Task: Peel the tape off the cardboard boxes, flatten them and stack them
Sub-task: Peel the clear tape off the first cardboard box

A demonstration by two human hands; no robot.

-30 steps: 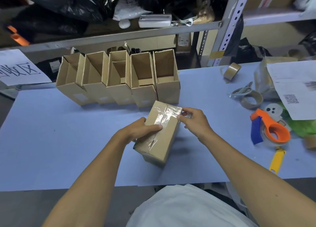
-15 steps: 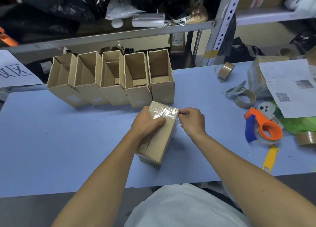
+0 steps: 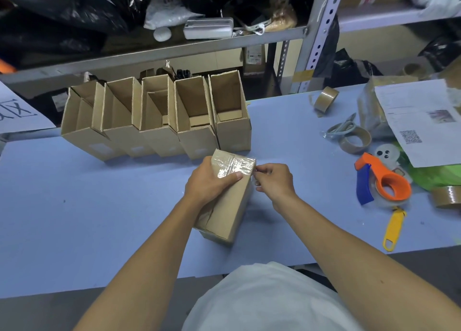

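A closed cardboard box point(image 3: 230, 209) lies on the blue table point(image 3: 99, 218) in front of me, its far end wrapped in clear tape point(image 3: 234, 165). My left hand point(image 3: 208, 181) grips the box from above, thumb across the taped end. My right hand point(image 3: 273, 181) is at the box's right far corner and pinches the loose edge of the tape between thumb and fingers. Behind the box stands a row of several open cardboard boxes point(image 3: 159, 118), leaning side by side.
To the right lie an orange tape dispenser point(image 3: 385, 181), a yellow cutter point(image 3: 394, 228), brown tape rolls point(image 3: 355, 140), scissors and printed paper point(image 3: 424, 121). A metal shelf point(image 3: 174, 49) with bags rises behind the table. A white paper sign point(image 3: 17, 114) sits at far left.
My left hand slid up the box towards the taped end and now covers more of it. My right hand stayed at the corner, working the tape edge.
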